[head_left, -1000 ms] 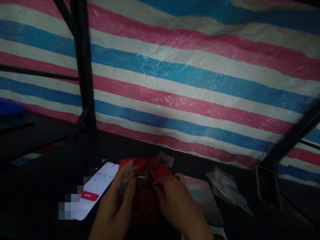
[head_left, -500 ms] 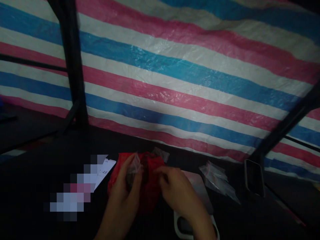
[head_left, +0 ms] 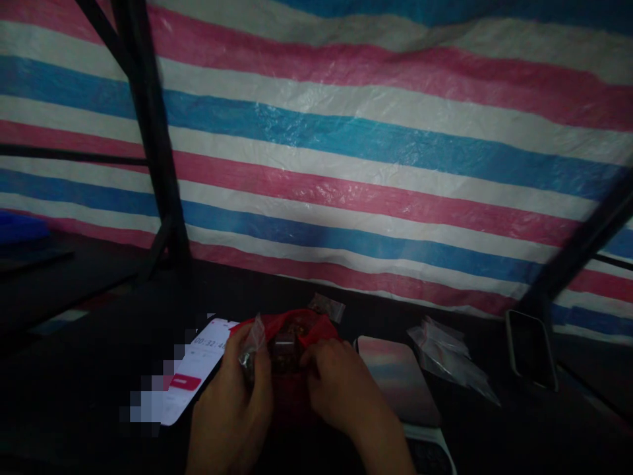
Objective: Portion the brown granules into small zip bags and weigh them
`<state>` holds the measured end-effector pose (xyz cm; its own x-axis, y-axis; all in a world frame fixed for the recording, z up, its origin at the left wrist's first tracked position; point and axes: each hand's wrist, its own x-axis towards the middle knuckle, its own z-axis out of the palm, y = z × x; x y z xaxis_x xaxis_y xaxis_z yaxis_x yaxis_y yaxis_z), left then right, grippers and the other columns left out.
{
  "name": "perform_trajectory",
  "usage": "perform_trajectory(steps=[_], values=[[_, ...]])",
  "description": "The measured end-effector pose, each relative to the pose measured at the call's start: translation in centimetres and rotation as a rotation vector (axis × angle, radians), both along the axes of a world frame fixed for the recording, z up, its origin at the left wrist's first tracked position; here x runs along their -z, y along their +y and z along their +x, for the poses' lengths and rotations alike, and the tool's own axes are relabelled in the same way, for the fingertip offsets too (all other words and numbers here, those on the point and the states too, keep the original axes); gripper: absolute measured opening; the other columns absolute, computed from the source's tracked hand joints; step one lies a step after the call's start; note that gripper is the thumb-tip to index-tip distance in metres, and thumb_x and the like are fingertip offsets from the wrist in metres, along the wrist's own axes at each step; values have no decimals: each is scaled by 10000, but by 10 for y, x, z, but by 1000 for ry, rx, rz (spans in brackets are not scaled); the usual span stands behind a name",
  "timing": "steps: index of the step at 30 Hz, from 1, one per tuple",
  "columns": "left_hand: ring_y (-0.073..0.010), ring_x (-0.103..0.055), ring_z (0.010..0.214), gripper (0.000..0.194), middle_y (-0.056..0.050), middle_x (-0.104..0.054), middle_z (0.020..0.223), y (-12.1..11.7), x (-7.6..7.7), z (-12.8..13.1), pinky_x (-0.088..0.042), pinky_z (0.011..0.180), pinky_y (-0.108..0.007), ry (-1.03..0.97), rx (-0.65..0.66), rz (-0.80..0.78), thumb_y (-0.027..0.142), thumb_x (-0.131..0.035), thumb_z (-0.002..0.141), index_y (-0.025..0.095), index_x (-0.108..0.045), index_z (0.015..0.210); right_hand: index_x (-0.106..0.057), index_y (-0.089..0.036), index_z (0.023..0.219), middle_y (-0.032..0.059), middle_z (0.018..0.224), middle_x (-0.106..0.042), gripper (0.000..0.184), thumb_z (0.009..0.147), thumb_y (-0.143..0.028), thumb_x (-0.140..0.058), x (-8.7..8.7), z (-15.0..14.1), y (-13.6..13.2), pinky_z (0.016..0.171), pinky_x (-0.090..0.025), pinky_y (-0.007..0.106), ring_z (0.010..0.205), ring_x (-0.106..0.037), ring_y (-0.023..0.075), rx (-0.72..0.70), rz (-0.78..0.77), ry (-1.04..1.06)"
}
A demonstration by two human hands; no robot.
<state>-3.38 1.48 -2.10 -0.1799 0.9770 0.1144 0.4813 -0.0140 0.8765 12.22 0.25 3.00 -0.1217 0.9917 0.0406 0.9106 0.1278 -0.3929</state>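
Observation:
My left hand (head_left: 232,396) is closed around a small clear plastic bag (head_left: 253,349) with something dark in its lower part. Beside it lies a red plastic bag (head_left: 320,328), its mouth spread open. Small brownish pieces and a squarish translucent item (head_left: 284,343) show inside, too dark to name. My right hand (head_left: 341,382) has its fingers curled in at the red bag's right edge, pinching the plastic there. The fingertips are partly hidden in shadow.
A lit phone (head_left: 198,366) showing a timer lies left. Right of my hands is a flat device (head_left: 400,379) with a shiny plate and dark keypad, like a small scale. Clear bags (head_left: 452,356), another small bag (head_left: 326,307) and a dark phone (head_left: 531,349) lie beyond. Striped sheeting (head_left: 346,165) hangs behind.
The view has shifted, so the table things sit further right. The red bag's mouth now shows wider, with its contents visible. My left hand still holds the small clear bag.

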Motion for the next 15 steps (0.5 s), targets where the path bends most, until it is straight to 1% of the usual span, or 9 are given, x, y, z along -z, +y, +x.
perform_trajectory(steps=[1, 3, 5, 7, 10, 12, 14, 15], values=[[-418, -783, 918, 572, -116, -790, 1057, 0, 1, -3, -558, 814, -560, 60, 29, -17, 607, -348, 986, 305, -465, 1457, -839, -227, 931, 98, 963, -851, 331, 828, -22, -600, 0, 1, -1, 818, -501, 339, 954, -787, 261, 18, -10, -2], [-403, -792, 964, 588, -139, -795, 1120, 1, 5, -10, -577, 836, -547, 79, 111, 10, 588, -344, 990, 278, -457, 1476, -836, -233, 945, 103, 967, -853, 286, 873, -59, -620, 0, 0, -2, 779, -499, 330, 938, -797, 259, 57, -28, -12], [-366, -775, 1104, 576, -151, -780, 1244, 3, 12, -18, -585, 945, -523, 25, 158, 93, 589, -371, 990, 256, -497, 1443, -831, -216, 984, 131, 1004, -849, 220, 927, -128, -637, 1, -4, 1, 787, -508, 349, 965, -799, 284, 85, -39, -29], [-334, -718, 1257, 559, -149, -743, 1362, 4, 20, -27, -554, 1069, -502, -16, 173, 165, 584, -406, 991, 248, -527, 1421, -822, -194, 1031, 162, 1038, -840, 185, 940, -167, -665, 3, -9, 7, 810, -519, 380, 1005, -795, 320, 91, -47, -39], [-310, -645, 1380, 541, -141, -673, 1491, 3, 30, -36, -528, 1137, -481, -27, 234, 171, 556, -432, 1010, 252, -527, 1447, -799, -175, 1098, 180, 1085, -826, 196, 934, -184, -693, 5, -16, 16, 842, -528, 420, 1053, -781, 358, 85, -40, -31], [-314, -609, 1424, 524, -148, -637, 1534, 3, 33, -37, -524, 1150, -479, -26, 269, 182, 519, -452, 1013, 242, -533, 1451, -763, -179, 1186, 171, 1184, -798, 245, 963, -209, -669, 6, -18, 22, 883, -528, 429, 1112, -758, 350, 82, -2, -9], [-323, -595, 1436, 504, -157, -631, 1536, 4, 34, -36, -507, 1171, -497, -39, 266, 210, 467, -494, 995, 224, -546, 1432, -720, -211, 1271, 132, 1303, -746, 297, 983, -226, -649, 9, -20, 27, 936, -516, 405, 1183, -723, 309, 60, 49, 19], [-327, -600, 1430, 503, -158, -640, 1522, 5, 33, -35, -499, 1178, -512, -57, 250, 221, 444, -514, 978, 218, -548, 1425, -711, -233, 1279, 103, 1333, -726, 302, 984, -227, -648, 11, -20, 29, 953, -510, 383, 1206, -705, 284, 43, 70, 31]])
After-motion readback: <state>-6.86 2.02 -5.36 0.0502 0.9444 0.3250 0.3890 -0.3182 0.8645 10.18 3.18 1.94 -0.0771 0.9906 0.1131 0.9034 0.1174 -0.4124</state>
